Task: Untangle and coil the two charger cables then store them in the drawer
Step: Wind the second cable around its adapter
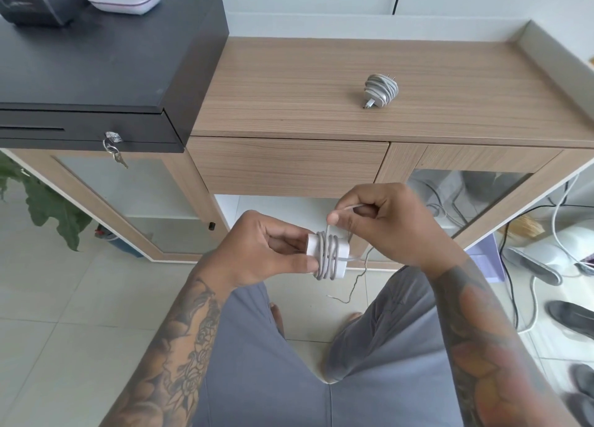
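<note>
Winding the second charger is the step we are in now. Our left hand holds its white block, with thumb and fingers clamped on the left end, so this grip is closed on the charger. Several grey turns of cable already lie around the block. Our right hand is just above and to the right; its fingers pinch the free part of the cable, so this grip is closed on the cable too. A thin tail of cable hangs down under the block, between our knees.

The first charger is already coiled and lies on the wooden table, well apart from our hands. The drawer in front of us, under the table top, looks closed.

We judge the task is a little more than half done. The next move calls for bringing the last loose cable around the block and tucking the end so it does not open again. After this we need one free hand to pull the drawer.
</note>
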